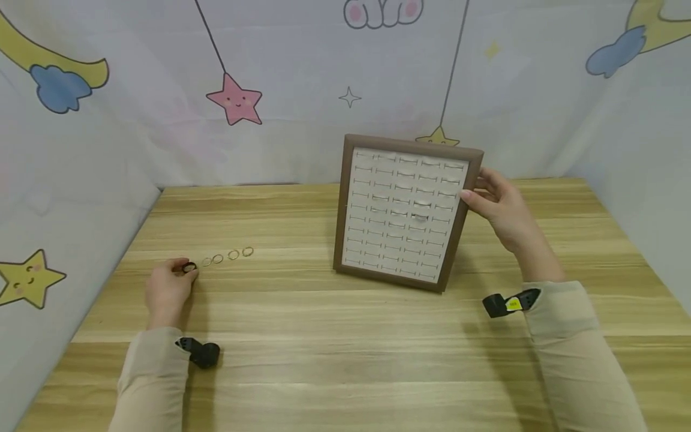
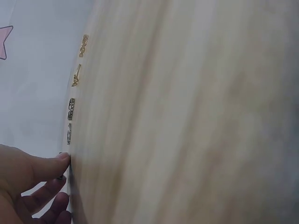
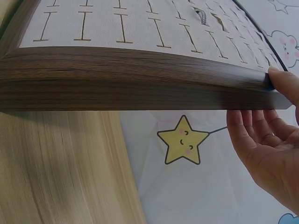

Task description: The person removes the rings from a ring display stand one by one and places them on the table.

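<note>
At the left of the table my left hand [image 1: 168, 294] pinches a dark ring [image 1: 189, 264] between thumb and fingers, low at the tabletop. To its right, several other rings lie in a slanting row: silver-toned ones nearer the hand, then a gold ring [image 2: 75, 75] and another gold ring [image 2: 84, 45] at the far end. My right hand [image 1: 499, 210] grips the right edge of a brown-framed ring display board [image 1: 343, 207], thumb in front and fingers behind. The board stands tilted back, its white face lined with slots. One silver ring [image 3: 201, 17] sits in a slot.
The wood-grain table [image 1: 324, 354] extends around both hands. Behind it hangs a pale printed cloth [image 1: 302, 150] with stars and moons, also covering the sides. Each wrist carries a small black camera, such as the left wrist camera [image 1: 202, 354].
</note>
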`<state>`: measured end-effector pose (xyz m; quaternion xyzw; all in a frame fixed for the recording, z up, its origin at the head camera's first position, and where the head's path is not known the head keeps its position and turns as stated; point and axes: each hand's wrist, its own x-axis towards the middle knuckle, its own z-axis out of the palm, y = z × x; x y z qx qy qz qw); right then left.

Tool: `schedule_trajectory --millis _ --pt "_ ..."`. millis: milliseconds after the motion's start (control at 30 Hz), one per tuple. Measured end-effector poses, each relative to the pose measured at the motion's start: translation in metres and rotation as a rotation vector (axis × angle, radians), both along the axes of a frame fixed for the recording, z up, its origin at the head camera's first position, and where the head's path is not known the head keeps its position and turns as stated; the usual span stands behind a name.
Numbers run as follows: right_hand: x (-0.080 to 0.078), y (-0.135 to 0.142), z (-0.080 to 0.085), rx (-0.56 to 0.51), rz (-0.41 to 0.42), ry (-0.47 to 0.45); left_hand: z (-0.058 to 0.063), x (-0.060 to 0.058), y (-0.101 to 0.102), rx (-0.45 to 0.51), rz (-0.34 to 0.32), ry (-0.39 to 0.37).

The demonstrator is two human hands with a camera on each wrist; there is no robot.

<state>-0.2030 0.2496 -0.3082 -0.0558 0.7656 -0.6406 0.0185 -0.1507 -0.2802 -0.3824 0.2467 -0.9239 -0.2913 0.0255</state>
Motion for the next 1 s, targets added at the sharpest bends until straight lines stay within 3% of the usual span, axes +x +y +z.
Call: schedule_trajectory --millis 333,1000 --pt "-0.0022 0.0005 -0.0013 0.027 0.0 0.001 0.001 -0.0039 -0.0022 0.016 -0.025 -0.057" --pt "-0.001 0.0 -0.0015 0.024 -0.01 -0.004 0.0034 -0.007 -0.0007 0.033 -0.011 -0.078"
